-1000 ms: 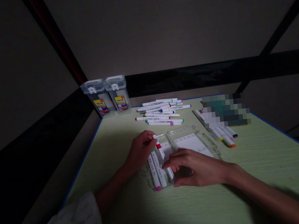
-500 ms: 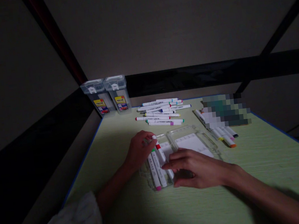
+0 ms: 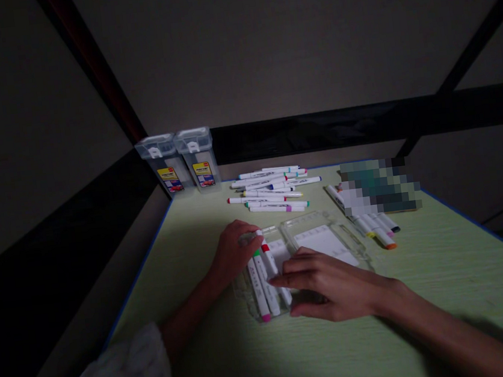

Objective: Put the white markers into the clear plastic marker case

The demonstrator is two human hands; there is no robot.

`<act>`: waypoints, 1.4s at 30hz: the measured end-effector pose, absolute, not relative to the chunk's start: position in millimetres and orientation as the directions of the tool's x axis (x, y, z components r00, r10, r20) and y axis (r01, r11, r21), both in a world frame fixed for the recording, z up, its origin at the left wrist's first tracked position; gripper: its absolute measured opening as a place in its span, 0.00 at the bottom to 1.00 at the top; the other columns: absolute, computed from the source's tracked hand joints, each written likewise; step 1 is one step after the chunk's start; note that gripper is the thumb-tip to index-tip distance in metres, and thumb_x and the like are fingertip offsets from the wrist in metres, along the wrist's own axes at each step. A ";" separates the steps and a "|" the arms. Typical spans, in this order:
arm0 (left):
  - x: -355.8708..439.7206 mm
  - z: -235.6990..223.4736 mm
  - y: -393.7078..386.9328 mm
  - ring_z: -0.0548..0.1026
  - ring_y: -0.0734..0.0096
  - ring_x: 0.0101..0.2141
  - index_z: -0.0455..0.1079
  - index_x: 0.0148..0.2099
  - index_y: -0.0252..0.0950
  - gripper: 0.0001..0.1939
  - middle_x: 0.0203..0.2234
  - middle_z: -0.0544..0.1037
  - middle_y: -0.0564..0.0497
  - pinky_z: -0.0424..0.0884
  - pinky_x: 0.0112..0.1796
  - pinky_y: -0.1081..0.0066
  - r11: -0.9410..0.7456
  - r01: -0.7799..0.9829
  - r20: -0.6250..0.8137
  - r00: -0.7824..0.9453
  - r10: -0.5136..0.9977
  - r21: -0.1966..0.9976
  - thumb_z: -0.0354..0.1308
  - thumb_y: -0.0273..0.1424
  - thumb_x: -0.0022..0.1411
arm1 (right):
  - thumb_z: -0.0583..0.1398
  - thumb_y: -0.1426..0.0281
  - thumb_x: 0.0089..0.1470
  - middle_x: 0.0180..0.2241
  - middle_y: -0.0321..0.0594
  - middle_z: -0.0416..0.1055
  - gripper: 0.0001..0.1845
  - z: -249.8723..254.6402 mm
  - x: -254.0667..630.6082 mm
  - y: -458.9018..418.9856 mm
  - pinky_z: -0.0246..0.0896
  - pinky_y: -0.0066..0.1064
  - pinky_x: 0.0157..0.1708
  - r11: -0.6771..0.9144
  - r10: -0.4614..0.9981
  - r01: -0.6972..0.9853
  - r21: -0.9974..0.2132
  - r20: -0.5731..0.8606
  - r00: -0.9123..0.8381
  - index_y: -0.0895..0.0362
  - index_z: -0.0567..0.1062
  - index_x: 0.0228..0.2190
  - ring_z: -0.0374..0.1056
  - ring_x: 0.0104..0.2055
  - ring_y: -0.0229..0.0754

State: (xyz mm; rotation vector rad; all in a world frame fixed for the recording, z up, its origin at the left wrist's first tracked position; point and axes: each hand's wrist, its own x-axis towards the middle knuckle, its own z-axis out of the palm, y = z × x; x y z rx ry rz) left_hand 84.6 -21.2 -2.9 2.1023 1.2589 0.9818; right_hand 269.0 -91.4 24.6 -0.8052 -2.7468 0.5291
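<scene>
A clear plastic marker case (image 3: 321,238) lies open on the green table (image 3: 235,360), its hinged lid spread to the right. Three white markers (image 3: 266,283) lie side by side in its left half, with pink, green and red ends. My left hand (image 3: 234,252) curls over the far ends of these markers, fingertips pinching the red-banded one. My right hand (image 3: 330,282) rests on the case beside them, fingers stretched out and touching the markers' near side.
A loose pile of white markers (image 3: 274,189) lies further back. Two upright clear marker boxes (image 3: 182,160) stand at the back left corner. More markers (image 3: 376,225) and a blurred dark object (image 3: 378,186) lie at the right. Black rails edge the table.
My left hand has pressed the red-banded marker down a little into the case beside the other two. My right hand has barely shifted.
</scene>
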 end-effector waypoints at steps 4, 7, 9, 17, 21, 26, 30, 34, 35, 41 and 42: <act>85.3 -2.6 -20.8 0.69 0.71 0.32 0.70 0.28 0.34 0.04 0.26 0.71 0.51 0.65 0.38 0.70 -0.452 0.532 0.333 0.308 0.891 0.717 0.55 0.26 0.47 | 0.54 0.62 0.52 0.35 0.43 0.68 0.23 24.5 267.6 -92.0 0.53 0.36 0.42 0.804 0.545 0.472 -0.362 0.130 -0.829 0.61 0.66 0.48 0.62 0.39 0.42; 85.7 -2.2 -21.1 0.69 0.71 0.33 0.70 0.28 0.34 0.04 0.27 0.71 0.51 0.65 0.38 0.70 -0.450 0.537 0.334 0.304 0.892 0.714 0.54 0.25 0.47 | 0.53 0.62 0.53 0.36 0.44 0.68 0.23 24.6 266.9 -92.2 0.53 0.36 0.41 0.814 0.539 0.477 -0.331 0.123 -0.834 0.61 0.66 0.48 0.62 0.39 0.42; 85.7 -2.5 -21.1 0.69 0.71 0.33 0.69 0.28 0.34 0.04 0.27 0.71 0.51 0.65 0.38 0.70 -0.447 0.550 0.326 0.307 0.894 0.705 0.54 0.25 0.47 | 0.52 0.62 0.53 0.35 0.44 0.67 0.23 24.6 266.6 -92.2 0.53 0.36 0.41 0.819 0.535 0.478 -0.318 0.120 -0.836 0.61 0.66 0.48 0.62 0.39 0.43; 84.7 -5.7 -19.9 0.68 0.70 0.32 0.70 0.28 0.33 0.05 0.26 0.69 0.51 0.65 0.38 0.69 -0.441 0.598 0.320 0.305 0.897 0.669 0.54 0.24 0.47 | 0.51 0.62 0.54 0.35 0.43 0.66 0.23 24.7 265.5 -93.0 0.55 0.36 0.39 0.823 0.528 0.478 -0.307 0.102 -0.843 0.61 0.65 0.49 0.61 0.37 0.42; 84.8 -5.0 -20.5 0.68 0.70 0.32 0.71 0.28 0.33 0.05 0.25 0.69 0.51 0.65 0.38 0.68 -0.441 0.619 0.313 0.311 0.897 0.650 0.54 0.25 0.47 | 0.51 0.61 0.54 0.35 0.43 0.66 0.24 23.6 265.3 -93.5 0.56 0.35 0.39 0.827 0.527 0.484 -0.287 0.095 -0.844 0.61 0.64 0.49 0.61 0.37 0.42; 85.0 -6.2 -20.2 0.67 0.70 0.33 0.71 0.30 0.33 0.05 0.26 0.68 0.51 0.64 0.38 0.68 -0.446 0.648 0.309 0.321 0.895 0.618 0.54 0.25 0.48 | 0.51 0.60 0.54 0.36 0.45 0.66 0.26 22.0 265.7 -92.7 0.57 0.36 0.39 0.830 0.533 0.494 -0.258 0.108 -0.839 0.63 0.63 0.50 0.61 0.37 0.43; 86.0 -6.3 -20.4 0.68 0.70 0.33 0.72 0.30 0.33 0.06 0.26 0.68 0.51 0.64 0.38 0.69 -0.446 0.676 0.299 0.331 0.895 0.586 0.54 0.26 0.49 | 0.52 0.60 0.53 0.37 0.46 0.66 0.26 20.8 266.6 -92.6 0.57 0.36 0.40 0.819 0.548 0.501 -0.281 0.119 -0.828 0.63 0.64 0.49 0.62 0.38 0.43; 86.4 -7.5 -20.9 0.68 0.70 0.33 0.72 0.31 0.33 0.06 0.26 0.68 0.51 0.64 0.39 0.68 -0.446 0.701 0.297 0.333 0.895 0.556 0.55 0.25 0.49 | 0.53 0.60 0.53 0.37 0.45 0.67 0.24 21.1 267.2 -92.9 0.58 0.35 0.39 0.796 0.567 0.507 -0.330 0.113 -0.816 0.61 0.66 0.48 0.62 0.38 0.42; 86.2 -8.1 -20.9 0.67 0.70 0.33 0.72 0.31 0.33 0.06 0.26 0.68 0.51 0.64 0.39 0.68 -0.449 0.703 0.302 0.334 0.893 0.552 0.55 0.25 0.49 | 0.53 0.60 0.52 0.38 0.44 0.67 0.24 21.6 267.1 -93.0 0.58 0.34 0.39 0.789 0.572 0.509 -0.343 0.109 -0.813 0.61 0.66 0.48 0.62 0.38 0.42; 85.3 -8.5 -20.4 0.67 0.70 0.33 0.72 0.31 0.33 0.06 0.26 0.68 0.51 0.64 0.39 0.68 -0.452 0.703 0.289 0.348 0.892 0.548 0.55 0.26 0.49 | 0.54 0.61 0.52 0.37 0.44 0.66 0.23 25.6 266.3 -93.7 0.58 0.33 0.39 0.768 0.583 0.512 -0.384 0.088 -0.808 0.61 0.66 0.47 0.62 0.39 0.42; 85.4 -8.1 -20.3 0.67 0.70 0.33 0.73 0.31 0.33 0.06 0.26 0.68 0.51 0.64 0.39 0.68 -0.452 0.703 0.287 0.349 0.892 0.550 0.55 0.26 0.49 | 0.54 0.62 0.52 0.37 0.44 0.66 0.23 25.8 266.2 -93.8 0.58 0.34 0.39 0.767 0.583 0.513 -0.385 0.084 -0.808 0.61 0.66 0.47 0.62 0.39 0.42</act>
